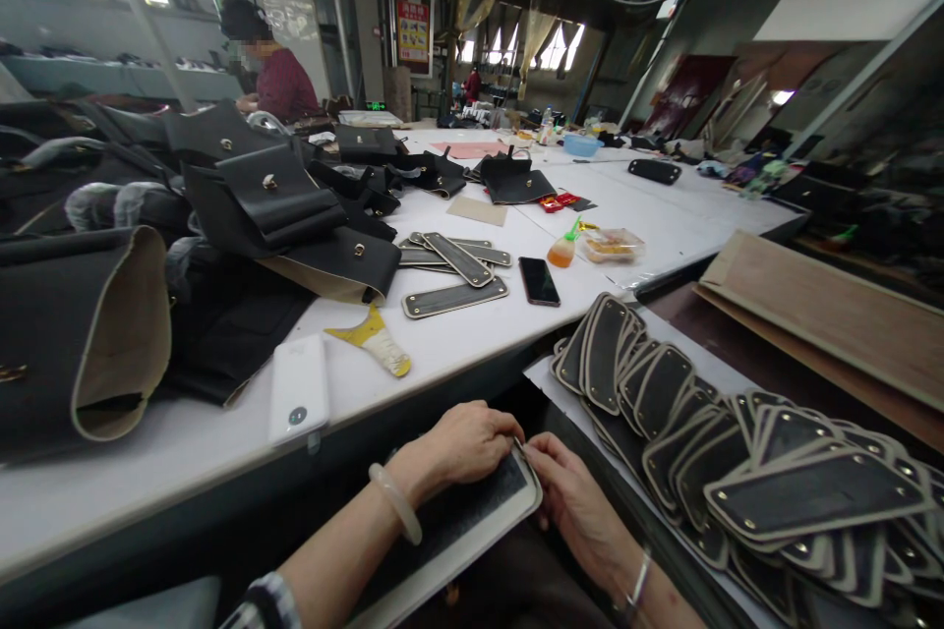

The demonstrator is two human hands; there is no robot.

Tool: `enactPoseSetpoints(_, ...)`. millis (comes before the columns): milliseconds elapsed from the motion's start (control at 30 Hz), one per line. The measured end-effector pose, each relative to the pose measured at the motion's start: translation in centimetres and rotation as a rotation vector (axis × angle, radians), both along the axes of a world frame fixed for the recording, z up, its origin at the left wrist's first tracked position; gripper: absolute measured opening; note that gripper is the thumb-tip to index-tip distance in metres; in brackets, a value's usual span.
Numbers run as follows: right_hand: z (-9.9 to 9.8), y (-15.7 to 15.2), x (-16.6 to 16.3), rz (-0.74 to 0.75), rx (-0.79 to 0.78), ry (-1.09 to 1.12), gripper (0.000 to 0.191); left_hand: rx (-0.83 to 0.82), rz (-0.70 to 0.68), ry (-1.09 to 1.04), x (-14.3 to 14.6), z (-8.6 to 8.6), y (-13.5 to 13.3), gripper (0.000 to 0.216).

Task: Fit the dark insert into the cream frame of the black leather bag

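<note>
Head view: long white-topped table far; heap of black, pale-edged oblong pieces right; black rectangular pale-bordered panel near, centre. Left hand grips its far end, curled over; right hand pinches its corner.

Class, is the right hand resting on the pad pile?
No: the right hand touches the dark piece beside the left hand, apart from the pile.

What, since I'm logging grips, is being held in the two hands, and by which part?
A dark, flat, pale-edged panel: the left hand and right hand hold it by the edge at its far end.
</note>
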State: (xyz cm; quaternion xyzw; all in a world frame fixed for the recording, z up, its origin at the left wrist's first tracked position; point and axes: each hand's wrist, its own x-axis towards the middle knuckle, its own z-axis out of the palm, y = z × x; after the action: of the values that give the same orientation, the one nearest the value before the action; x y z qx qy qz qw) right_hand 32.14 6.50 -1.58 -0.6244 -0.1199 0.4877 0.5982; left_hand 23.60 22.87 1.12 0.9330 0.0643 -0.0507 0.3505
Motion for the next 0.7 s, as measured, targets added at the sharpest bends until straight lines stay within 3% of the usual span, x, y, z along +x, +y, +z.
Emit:
enactPoseSetpoints(400, -1.1, -0.2, -0.3, 0.009, -0.020, -0.080, 0.043, -0.017, -0.014, -0.004, -0.2, 0.0, 0.1, 0.035)
enactPoseSetpoints(700, 0.0, 0.0, 1.0, 0.169, 0.008, 0.073, 0.035, 0.015, 0.004, -0.022, -0.6, -0.2, -0.1, 0.032)
